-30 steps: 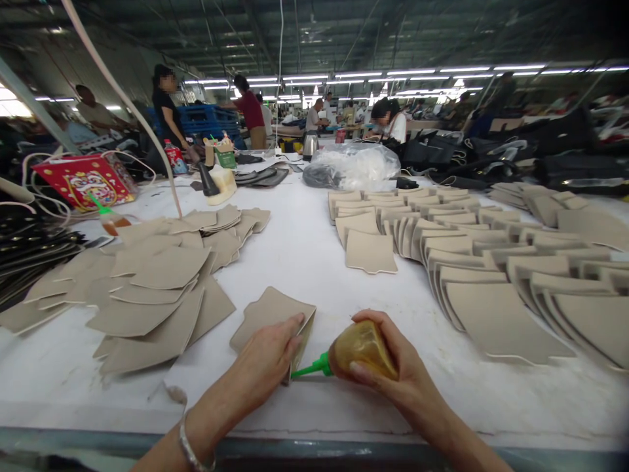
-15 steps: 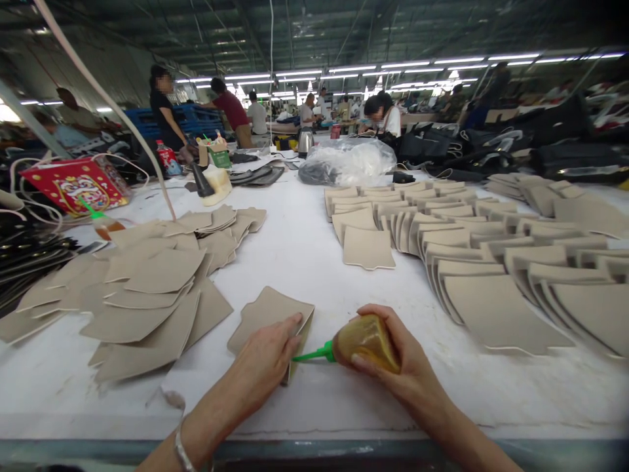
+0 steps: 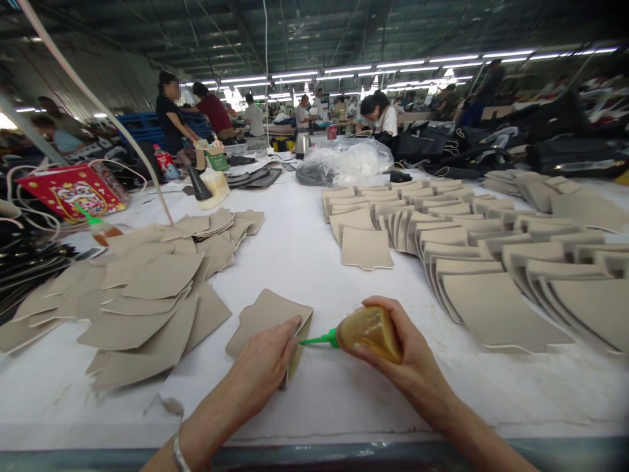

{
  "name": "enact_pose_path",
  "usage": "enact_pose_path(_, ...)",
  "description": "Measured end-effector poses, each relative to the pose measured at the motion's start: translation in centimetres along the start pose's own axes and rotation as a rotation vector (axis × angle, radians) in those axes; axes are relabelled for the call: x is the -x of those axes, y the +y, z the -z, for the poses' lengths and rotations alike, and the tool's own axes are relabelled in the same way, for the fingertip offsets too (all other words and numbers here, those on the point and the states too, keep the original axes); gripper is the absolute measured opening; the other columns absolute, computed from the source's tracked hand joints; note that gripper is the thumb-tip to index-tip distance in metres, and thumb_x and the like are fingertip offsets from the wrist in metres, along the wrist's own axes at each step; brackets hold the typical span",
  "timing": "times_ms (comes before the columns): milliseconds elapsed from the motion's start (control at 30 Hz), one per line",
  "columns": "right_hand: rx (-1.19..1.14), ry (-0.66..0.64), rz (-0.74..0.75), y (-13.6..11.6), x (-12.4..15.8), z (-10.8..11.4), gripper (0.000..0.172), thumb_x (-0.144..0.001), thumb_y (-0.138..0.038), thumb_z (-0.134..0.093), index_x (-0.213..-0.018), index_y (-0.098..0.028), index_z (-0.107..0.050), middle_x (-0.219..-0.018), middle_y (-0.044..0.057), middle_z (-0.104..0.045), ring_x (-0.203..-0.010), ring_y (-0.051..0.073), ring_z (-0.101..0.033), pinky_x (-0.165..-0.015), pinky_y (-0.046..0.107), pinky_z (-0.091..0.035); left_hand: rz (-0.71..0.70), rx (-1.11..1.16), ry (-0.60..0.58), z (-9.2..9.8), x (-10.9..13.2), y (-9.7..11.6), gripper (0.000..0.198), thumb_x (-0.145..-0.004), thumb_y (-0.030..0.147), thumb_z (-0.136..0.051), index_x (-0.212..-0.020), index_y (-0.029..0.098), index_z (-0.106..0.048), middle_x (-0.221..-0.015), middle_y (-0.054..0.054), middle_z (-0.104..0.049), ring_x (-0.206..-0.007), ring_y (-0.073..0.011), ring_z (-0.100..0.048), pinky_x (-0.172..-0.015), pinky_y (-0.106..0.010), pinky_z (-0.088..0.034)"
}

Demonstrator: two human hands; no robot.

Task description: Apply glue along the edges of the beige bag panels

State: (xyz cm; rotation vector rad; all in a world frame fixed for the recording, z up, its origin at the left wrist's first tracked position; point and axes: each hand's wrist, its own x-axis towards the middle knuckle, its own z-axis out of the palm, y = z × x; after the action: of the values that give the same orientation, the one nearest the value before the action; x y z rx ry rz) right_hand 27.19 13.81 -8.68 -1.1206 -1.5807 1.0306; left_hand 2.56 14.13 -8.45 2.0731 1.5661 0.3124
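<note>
In the head view, my left hand [image 3: 268, 351] lies over a beige leather-like piece [image 3: 265, 313], its fingers gripping the right-hand edge, where the piece is folded or doubled. The thumb is partly hidden. My right hand [image 3: 407, 347] is wrapped round a squeeze bottle [image 3: 371, 333] of amber liquid, probably glue, tipped on its side. Its green nozzle [image 3: 319, 339] points left, with the tip at the piece's edge close to my left fingers. Whether liquid is coming out is too small to tell.
A loose pile of beige pieces [image 3: 162, 275] lies to the left; rows of overlapping folded pieces [image 3: 481, 295] fill the right. Further off are a second glue bottle [image 3: 104, 231], a red box [image 3: 73, 190], a clear plastic bag [image 3: 348, 160] and several people at work.
The bottle has moved slightly up and right, its nozzle tip now higher along the piece's edge. My left hand stays on the piece. The view has shifted a little.
</note>
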Motion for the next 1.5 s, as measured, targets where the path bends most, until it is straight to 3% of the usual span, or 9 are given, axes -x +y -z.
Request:
enact_pose_path(133, -0.12, -0.164, -0.06, -0.1, -0.2, 0.1, 0.05, -0.081, -0.043, -0.074, -0.119, -0.026, -0.046, -0.104, 0.0, -0.054, -0.089, 0.021, -0.055, -0.078, 0.029, -0.044, 0.0, 0.001, -0.005, 0.0, 0.0, 0.0, 0.049, -0.097, 0.029, -0.027, -0.138, 0.011, -0.046, -0.13, -0.01, -0.055, -0.119, -0.0254, -0.052, -0.106, -0.04, -0.039)
enact_pose_path(333, 0.071, 0.064, 0.085, 0.2, -1.7, 0.6, 0.046, -0.083, -0.042, -0.073, -0.118, -0.027, -0.048, -0.106, -0.001, -0.053, -0.089, 0.02, -0.055, -0.08, 0.029, -0.041, -0.002, -0.012, -0.024, 0.2, -0.1, 0.2, 0.049, -0.096, 0.028, -0.026, -0.138, 0.012, -0.047, -0.129, -0.01, -0.056, -0.117, -0.0251, -0.053, -0.107, -0.041, -0.038)
enact_pose_path(500, 0.026, -0.04, 0.087, 0.3, -1.7, 0.7, 0.046, -0.083, -0.04, -0.074, -0.119, -0.028, -0.048, -0.109, 0.0, -0.053, -0.092, 0.02, -0.055, -0.082, 0.029, -0.042, -0.005, -0.004, -0.02, 0.2, -0.3, 0.2, 0.05, -0.097, 0.027, -0.024, -0.138, 0.011, -0.047, -0.133, -0.008, -0.053, -0.12, -0.0235, -0.051, -0.107, -0.038, -0.039)
enact_pose_path(700, 0.183, 0.102, 0.214, 0.6, -2.5, 1.1, 0.044, -0.084, -0.037, -0.072, -0.12, -0.028, -0.049, -0.113, 0.001, -0.053, -0.097, 0.022, -0.054, -0.087, 0.031, -0.041, -0.005, -0.028, -0.036, 0.2, -0.4, 0.2, 0.048, -0.097, 0.026, -0.025, -0.138, 0.012, -0.047, -0.132, -0.008, -0.054, -0.119, -0.0235, -0.052, -0.107, -0.037, -0.038)
enact_pose_path(900, 0.164, 0.031, 0.223, 0.6, -1.9, 1.1, 0.043, -0.085, -0.035, -0.071, -0.121, -0.031, -0.047, -0.114, -0.001, -0.052, -0.097, 0.02, -0.054, -0.087, 0.029, -0.041, -0.024, -0.027, -0.02, 0.0, -0.4, 0.0, 0.048, -0.097, 0.026, -0.024, -0.137, 0.013, -0.048, -0.131, -0.008, -0.054, -0.119, -0.0232, -0.052, -0.106, -0.038, -0.039)
enact_pose_path(1100, 0.236, 0.093, 0.299, 0.5, -2.2, 1.0, 0.042, -0.085, -0.032, -0.071, -0.12, -0.03, -0.048, -0.114, -0.001, -0.052, -0.099, 0.019, -0.052, -0.087, 0.027, -0.04, -0.005, -0.038, -0.033, 0.1, -0.2, 0.1, 0.049, -0.096, 0.025, -0.024, -0.136, 0.011, -0.048, -0.129, -0.01, -0.056, -0.116, -0.0261, -0.054, -0.104, -0.042, -0.041)
enact_pose_path(1300, 0.168, 0.062, 0.199, 0.4, -2.1, 0.9, 0.042, -0.085, -0.037, -0.071, -0.119, -0.03, -0.048, -0.111, -0.002, -0.053, -0.093, 0.018, -0.054, -0.083, 0.027, -0.041, -0.018, -0.003, -0.016, -0.1, -0.2, -0.1, 0.048, -0.098, 0.029, -0.024, -0.136, 0.014, -0.049, -0.125, -0.01, -0.058, -0.113, -0.0271, -0.055, -0.102, -0.043, -0.042)
enact_pose_path(1500, 0.18, 0.088, 0.194, 0.4, -2.1, 1.0, 0.042, -0.084, -0.037, -0.071, -0.118, -0.028, -0.048, -0.109, 0.0, -0.053, -0.091, 0.019, -0.054, -0.08, 0.029, -0.041, -0.015, -0.005, -0.012, -0.2, -0.3, -0.1, 0.049, -0.097, 0.029, -0.023, -0.134, 0.013, -0.049, -0.125, -0.011, -0.058, -0.113, -0.028, -0.056, -0.101, -0.044, -0.043)
